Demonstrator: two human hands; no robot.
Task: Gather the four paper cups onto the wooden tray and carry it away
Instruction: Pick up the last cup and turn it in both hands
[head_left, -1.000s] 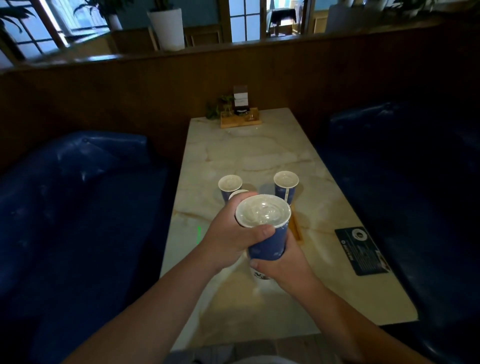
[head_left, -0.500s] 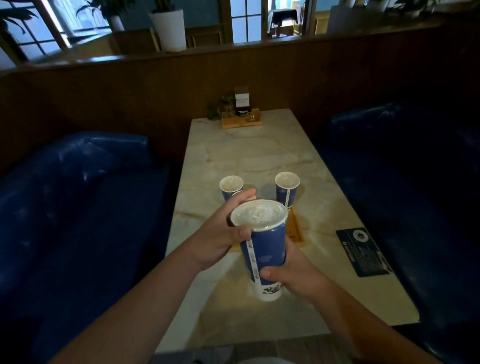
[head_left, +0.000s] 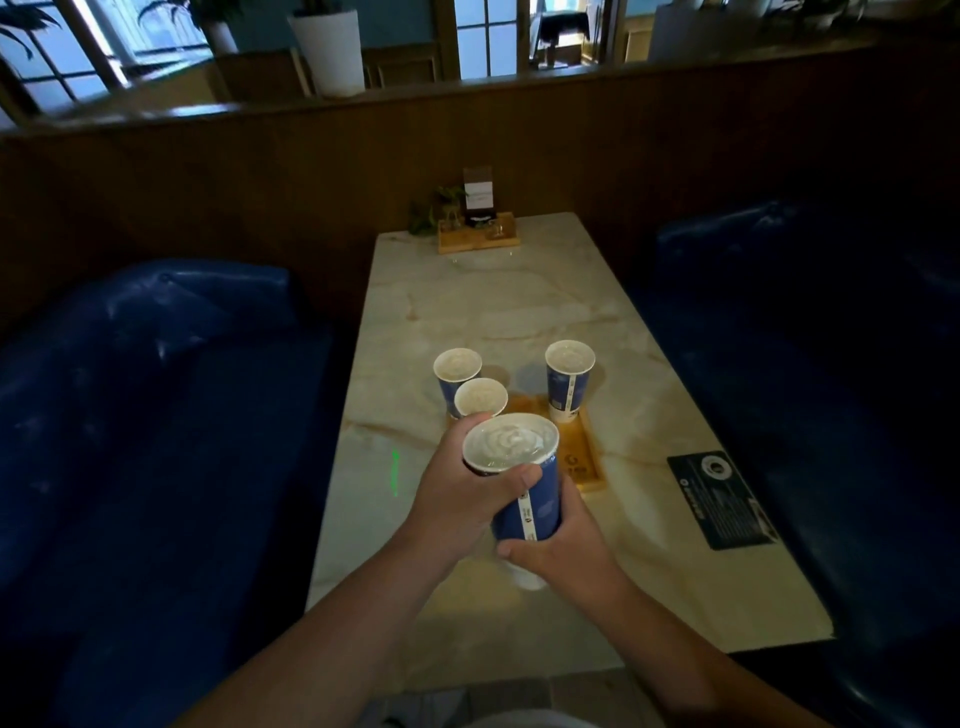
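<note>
The held cup (head_left: 522, 475) hides the near left part of the wooden tray (head_left: 584, 457), and its base is blurred behind the right hand (head_left: 563, 545). Both hands are clamped on this cup: the left hand (head_left: 457, 499) wraps its upper wall, the right grips lower. It is raised over the table (head_left: 498, 312), near the tray's near end. Three other cups stand farther: right cup (head_left: 569, 379) on the tray, middle cup (head_left: 480, 400) and far left cup (head_left: 457, 371) at its left edge, footing unclear.

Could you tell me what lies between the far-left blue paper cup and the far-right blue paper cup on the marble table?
In the head view, only bare wooden tray and marble table show between the far-left blue paper cup and far-right blue paper cup.
</note>
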